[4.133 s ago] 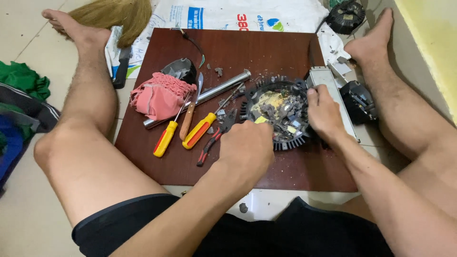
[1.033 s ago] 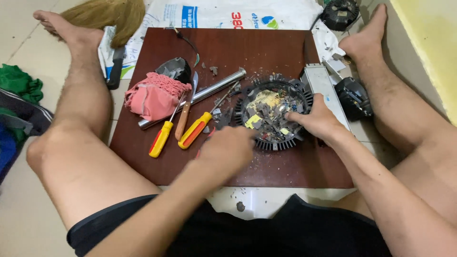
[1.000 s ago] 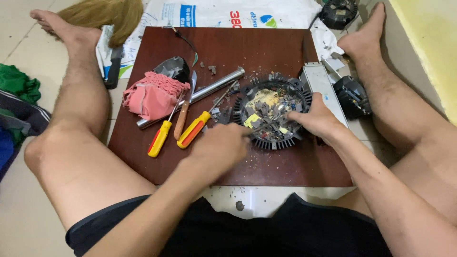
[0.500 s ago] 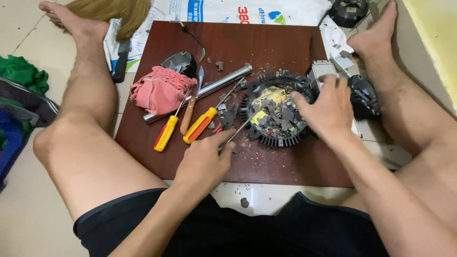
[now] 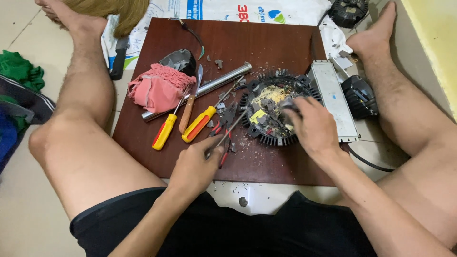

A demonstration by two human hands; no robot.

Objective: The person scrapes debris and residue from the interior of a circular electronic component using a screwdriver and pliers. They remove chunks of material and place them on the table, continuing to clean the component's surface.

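Your left hand (image 5: pixel 197 164) pinches a thin metal probe (image 5: pixel 232 131) angled toward two o'clock, its tip reaching the round finned housing (image 5: pixel 276 114) on the brown board (image 5: pixel 266 47). Your right hand (image 5: pixel 312 126) clamps the housing's three-o'clock rim; inside sit broken circuit parts, perhaps yellow capacitors.
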